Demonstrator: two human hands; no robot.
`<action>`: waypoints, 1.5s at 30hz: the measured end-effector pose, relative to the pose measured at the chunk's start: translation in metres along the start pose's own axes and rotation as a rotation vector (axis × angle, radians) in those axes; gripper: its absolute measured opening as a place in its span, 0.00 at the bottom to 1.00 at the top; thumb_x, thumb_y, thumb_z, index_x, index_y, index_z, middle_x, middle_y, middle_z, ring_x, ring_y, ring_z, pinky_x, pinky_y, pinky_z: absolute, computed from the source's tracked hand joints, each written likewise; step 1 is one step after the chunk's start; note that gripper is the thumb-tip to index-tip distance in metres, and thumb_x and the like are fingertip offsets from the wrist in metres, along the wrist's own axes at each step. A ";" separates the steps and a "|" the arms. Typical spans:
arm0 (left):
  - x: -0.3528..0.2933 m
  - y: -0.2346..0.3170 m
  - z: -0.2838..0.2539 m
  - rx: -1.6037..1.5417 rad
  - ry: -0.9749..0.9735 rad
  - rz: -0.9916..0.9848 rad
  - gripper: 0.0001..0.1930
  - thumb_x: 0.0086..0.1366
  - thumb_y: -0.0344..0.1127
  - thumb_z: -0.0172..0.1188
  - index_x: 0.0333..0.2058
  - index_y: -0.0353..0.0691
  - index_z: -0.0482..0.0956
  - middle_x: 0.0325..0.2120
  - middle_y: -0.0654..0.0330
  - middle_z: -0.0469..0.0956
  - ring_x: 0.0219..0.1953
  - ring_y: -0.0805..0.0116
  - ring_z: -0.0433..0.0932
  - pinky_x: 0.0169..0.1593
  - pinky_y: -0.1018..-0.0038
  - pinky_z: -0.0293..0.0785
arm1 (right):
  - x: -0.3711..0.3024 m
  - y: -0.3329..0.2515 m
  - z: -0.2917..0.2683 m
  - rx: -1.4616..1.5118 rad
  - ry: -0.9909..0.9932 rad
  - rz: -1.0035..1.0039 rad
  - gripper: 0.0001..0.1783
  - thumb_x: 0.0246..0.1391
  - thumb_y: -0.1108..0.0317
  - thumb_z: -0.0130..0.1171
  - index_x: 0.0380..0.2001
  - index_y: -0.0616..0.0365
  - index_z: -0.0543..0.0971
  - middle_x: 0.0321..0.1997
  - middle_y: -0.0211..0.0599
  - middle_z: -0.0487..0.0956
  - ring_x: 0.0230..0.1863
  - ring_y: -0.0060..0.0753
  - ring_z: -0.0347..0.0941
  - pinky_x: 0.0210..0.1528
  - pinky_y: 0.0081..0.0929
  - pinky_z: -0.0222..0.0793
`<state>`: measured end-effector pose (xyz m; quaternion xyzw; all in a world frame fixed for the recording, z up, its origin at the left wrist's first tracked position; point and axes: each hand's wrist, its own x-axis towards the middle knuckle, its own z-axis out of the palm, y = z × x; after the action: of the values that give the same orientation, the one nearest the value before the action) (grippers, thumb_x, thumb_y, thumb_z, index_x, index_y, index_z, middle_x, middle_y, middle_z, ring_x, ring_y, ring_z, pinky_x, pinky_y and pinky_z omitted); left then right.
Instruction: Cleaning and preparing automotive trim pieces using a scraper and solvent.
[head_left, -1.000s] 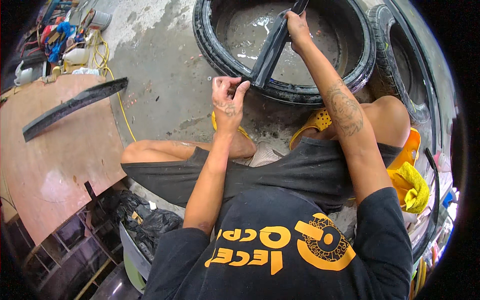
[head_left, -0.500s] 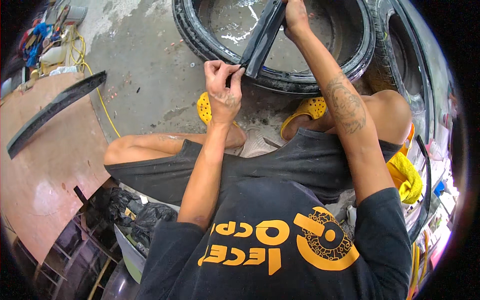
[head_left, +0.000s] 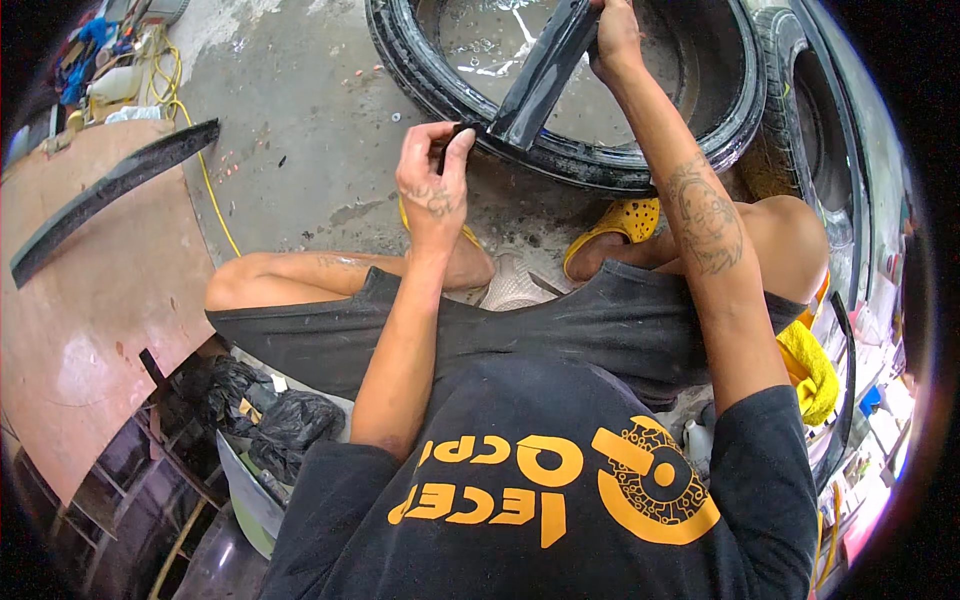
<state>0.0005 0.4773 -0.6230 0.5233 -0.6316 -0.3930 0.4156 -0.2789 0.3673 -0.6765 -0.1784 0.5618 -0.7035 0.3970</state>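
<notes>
A long black glossy trim strip (head_left: 541, 82) slants across the tyre (head_left: 408, 75) lying flat on the floor, its near end over the tyre's wet rim. My right hand (head_left: 618, 42) grips the strip toward its far end, which runs past the top of the picture. My left hand (head_left: 432, 185) is closed in a pinch, left of the strip's near end and slightly apart from it. Between its thumb and fingers shows a small black piece (head_left: 461, 128), too small to name.
Another tyre (head_left: 790, 110) stands at the right, beside a dark car-body edge. On the left, a brown board (head_left: 110, 250) carries a curved black strip (head_left: 115, 200). A yellow hose (head_left: 205, 180), black plastic bags (head_left: 290, 430) and a yellow cloth (head_left: 808, 370) lie around me.
My left hand has drawn back left from the strip's near end, with the small black piece in its pinch. The right hand still holds the strip. The whole view has shifted slightly.
</notes>
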 end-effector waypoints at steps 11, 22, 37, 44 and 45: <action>0.011 -0.011 0.031 0.064 -0.050 0.318 0.05 0.60 0.21 0.66 0.35 0.31 0.79 0.32 0.54 0.71 0.35 0.60 0.75 0.40 0.69 0.73 | 0.003 0.003 -0.001 -0.044 -0.018 -0.033 0.13 0.63 0.59 0.46 0.31 0.51 0.76 0.24 0.30 0.72 0.24 0.27 0.69 0.29 0.28 0.66; -0.001 -0.007 0.029 0.015 -0.012 0.297 0.05 0.59 0.19 0.64 0.34 0.32 0.77 0.32 0.52 0.72 0.36 0.54 0.74 0.42 0.66 0.72 | 0.011 0.007 -0.004 0.041 0.011 -0.036 0.09 0.60 0.61 0.47 0.31 0.52 0.74 0.24 0.30 0.71 0.25 0.27 0.68 0.30 0.28 0.66; -0.007 -0.009 0.023 0.048 -0.025 0.286 0.06 0.62 0.21 0.62 0.38 0.33 0.79 0.35 0.50 0.71 0.36 0.50 0.75 0.42 0.62 0.73 | 0.004 0.007 0.001 0.044 -0.039 0.002 0.13 0.63 0.61 0.45 0.30 0.53 0.76 0.24 0.30 0.73 0.24 0.28 0.69 0.30 0.28 0.67; 0.008 -0.012 0.010 0.147 0.149 0.247 0.05 0.64 0.27 0.67 0.36 0.33 0.79 0.37 0.57 0.73 0.39 0.64 0.75 0.43 0.69 0.74 | 0.003 0.000 0.001 -0.009 0.004 -0.027 0.13 0.63 0.59 0.46 0.32 0.53 0.76 0.25 0.32 0.74 0.27 0.28 0.71 0.32 0.28 0.68; 0.003 -0.010 0.005 0.098 0.147 0.164 0.06 0.65 0.28 0.67 0.36 0.33 0.80 0.37 0.57 0.72 0.39 0.65 0.75 0.43 0.70 0.74 | 0.004 -0.002 0.001 -0.027 0.023 -0.035 0.13 0.63 0.59 0.46 0.33 0.54 0.76 0.25 0.32 0.74 0.27 0.29 0.71 0.33 0.28 0.68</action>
<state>-0.0013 0.4728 -0.6338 0.5170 -0.6584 -0.2871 0.4656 -0.2815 0.3640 -0.6756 -0.1852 0.5724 -0.7049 0.3756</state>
